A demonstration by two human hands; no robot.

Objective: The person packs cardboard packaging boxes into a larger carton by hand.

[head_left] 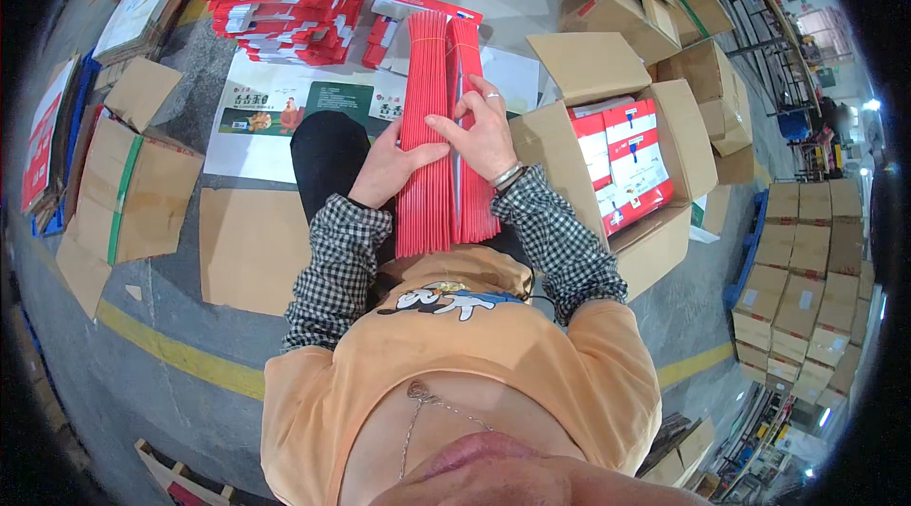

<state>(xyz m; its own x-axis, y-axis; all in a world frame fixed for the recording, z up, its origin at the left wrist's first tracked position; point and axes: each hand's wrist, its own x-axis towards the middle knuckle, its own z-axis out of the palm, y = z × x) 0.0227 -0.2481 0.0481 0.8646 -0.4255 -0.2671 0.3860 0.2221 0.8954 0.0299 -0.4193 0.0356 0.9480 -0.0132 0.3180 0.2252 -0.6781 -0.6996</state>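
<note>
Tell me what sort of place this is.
Probably a packing area in a warehouse or workshop: stacked cartons at the right, an open box of red-and-white packs and a yellow floor line.

Floor [180, 311]: grey, worn; yellow line [180, 355] showing lower left and again at right. Flat on it, centre left: plain cardboard sheet [251, 250], tan, and just beyond, white printed sheet [249, 153] with green panel. Small pale scrap [133, 292] near the line, lower left. Left: open carton [142, 193] with green tape, one flap spread outward. Right: open box [688, 140], flaps splayed, base mostly hidden. Far right: blue pallet [743, 259], only its edge visible, under stacked brown cartons [797, 278]. Bottom left: wooden pallet [180, 479], partly cut off by the dark rim.
</note>
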